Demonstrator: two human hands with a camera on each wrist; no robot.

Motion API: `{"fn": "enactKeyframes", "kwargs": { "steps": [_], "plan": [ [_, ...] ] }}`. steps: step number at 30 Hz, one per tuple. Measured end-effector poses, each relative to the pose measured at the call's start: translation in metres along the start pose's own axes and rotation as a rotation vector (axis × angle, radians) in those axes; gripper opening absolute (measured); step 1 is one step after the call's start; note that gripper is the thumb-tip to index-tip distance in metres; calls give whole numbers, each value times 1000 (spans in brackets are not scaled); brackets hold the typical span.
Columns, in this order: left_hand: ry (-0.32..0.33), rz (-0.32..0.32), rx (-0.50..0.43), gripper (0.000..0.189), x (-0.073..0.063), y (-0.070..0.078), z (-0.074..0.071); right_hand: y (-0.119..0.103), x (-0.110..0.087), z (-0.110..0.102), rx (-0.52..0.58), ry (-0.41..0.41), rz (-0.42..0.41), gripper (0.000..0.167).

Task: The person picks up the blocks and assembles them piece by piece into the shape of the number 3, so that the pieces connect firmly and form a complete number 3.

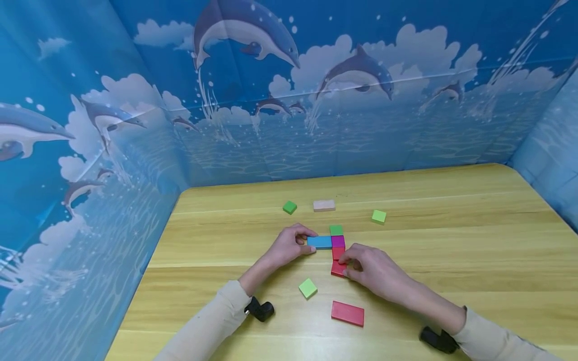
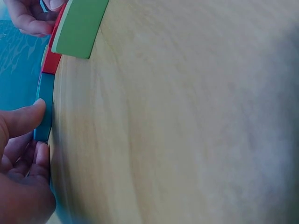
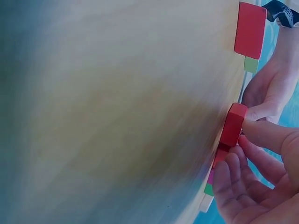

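Left hand (image 1: 287,245) grasping blue block (image 1: 319,242) at its left end, thumb on near edge, fingers on far edge. Blue block lies left-right on the table (image 1: 474,240), its right end against purple block (image 1: 338,241).

Right hand (image 1: 377,271) pinching near red block (image 1: 338,268) at its right end, thumb toward the near corner, fingertip toward the far one. Near red block sits at the near end of a column of 4, slightly askew to the rest. Can't tell whether it touches mid red block (image 1: 338,253) or lies fully flat.

Column, far to near: green block (image 1: 336,230), purple block, mid red block, near red block. First 3 touch in line.

5 loose pieces around it. Far side: small green piece (image 1: 289,207) on the left, pale block (image 1: 324,205) right of it, far lime block (image 1: 379,216) further right. Near side: near lime block (image 1: 308,289) between the forearms, turned cornerwise; red slab (image 1: 347,314) right of it and nearer.

Beige sleeves (image 1: 207,321) on both arms, black device (image 1: 260,309) at each wrist. Blue dolphin cloth (image 1: 343,135) behind the table and along its left and right sides.
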State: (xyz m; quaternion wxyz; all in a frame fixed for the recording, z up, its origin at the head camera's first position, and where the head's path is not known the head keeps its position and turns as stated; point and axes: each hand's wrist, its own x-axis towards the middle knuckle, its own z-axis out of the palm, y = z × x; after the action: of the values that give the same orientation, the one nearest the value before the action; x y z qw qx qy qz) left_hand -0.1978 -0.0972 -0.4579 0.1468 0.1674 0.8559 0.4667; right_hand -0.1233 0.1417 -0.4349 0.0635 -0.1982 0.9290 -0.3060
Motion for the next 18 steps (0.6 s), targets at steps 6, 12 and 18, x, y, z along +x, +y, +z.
{"fn": "enactKeyframes", "kwargs": {
  "steps": [6, 12, 18],
  "plan": [
    [1, 3, 1, 27, 1, -1, 0, -1, 0, -4, 20, 31, -12, 21],
    [1, 5, -3, 28, 0, -1, 0, 6, 10, -16, 31, 39, -97, 24],
    [1, 11, -7, 28, 1, -2, 0, 18, 24, -21, -5, -5, -193, 29]
  ]
}}
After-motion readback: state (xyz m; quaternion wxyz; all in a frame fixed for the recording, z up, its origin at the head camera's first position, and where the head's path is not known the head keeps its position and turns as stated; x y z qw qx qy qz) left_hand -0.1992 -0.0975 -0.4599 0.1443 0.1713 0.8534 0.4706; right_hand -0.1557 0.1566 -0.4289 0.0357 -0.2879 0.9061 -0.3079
